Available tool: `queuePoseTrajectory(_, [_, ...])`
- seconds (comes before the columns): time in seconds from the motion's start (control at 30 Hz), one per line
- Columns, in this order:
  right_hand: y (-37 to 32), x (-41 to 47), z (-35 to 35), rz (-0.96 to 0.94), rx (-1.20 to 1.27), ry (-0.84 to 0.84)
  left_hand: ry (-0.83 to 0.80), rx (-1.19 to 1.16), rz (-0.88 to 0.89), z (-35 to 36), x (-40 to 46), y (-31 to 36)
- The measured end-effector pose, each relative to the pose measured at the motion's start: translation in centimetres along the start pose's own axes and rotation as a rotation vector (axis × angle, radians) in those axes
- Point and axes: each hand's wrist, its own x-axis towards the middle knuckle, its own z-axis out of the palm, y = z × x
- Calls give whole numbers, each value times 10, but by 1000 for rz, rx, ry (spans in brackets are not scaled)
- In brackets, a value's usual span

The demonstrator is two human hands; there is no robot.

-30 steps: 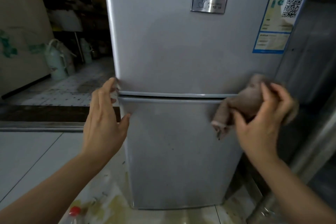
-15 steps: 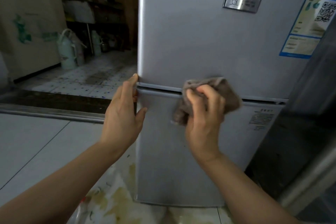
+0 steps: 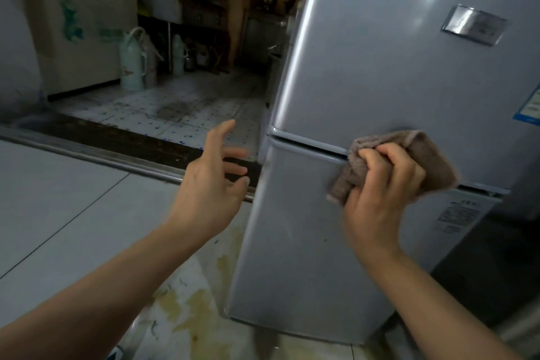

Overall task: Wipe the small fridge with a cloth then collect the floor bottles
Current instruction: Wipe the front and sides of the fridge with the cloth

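Fridge: the silver fridge [image 3: 365, 73] stood on the floor [image 3: 58, 213], two doors one above the other, its front filling the right of the view.
Cloth: a brown cloth [image 3: 420, 155] lay bunched against the fridge front, over the seam between the upper and lower doors, nearer the right edge than the left.
Right hand: the right hand [image 3: 380, 193] gripped the cloth, fingers [image 3: 377, 161] curled round it, and pressed it to the door.
Left hand: the left hand [image 3: 210, 184] hung in the air just beside the fridge's left edge, apart from it, fingers spread wide and holding nothing.
Badge: a shiny metal badge [image 3: 473, 25] sat high on the upper door.
Stickers: a blue sticker [image 3: 530, 109] showed at the upper door's right edge; a printed label [image 3: 458, 215] on the lower door.
Floor: yellowish stains [image 3: 193, 310] marked the floor by the fridge's lower left corner.
Flasks: pale green flasks [image 3: 133, 61] stood well behind, in the dim back room.
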Motion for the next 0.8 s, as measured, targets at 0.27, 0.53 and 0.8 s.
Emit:
queuePoseTrajectory(0.27, [-77,31,40,-276,130,-190,45,100,32,-10,-10,-25])
queuePoseTrajectory(0.53, [-75,-24,55,-522,88,-501,-15,222,39,-29,-23,-54])
queuePoseTrajectory(0.8, [-42,-82,31,-587,156,-757,-67,190,6,-14,-35,-47])
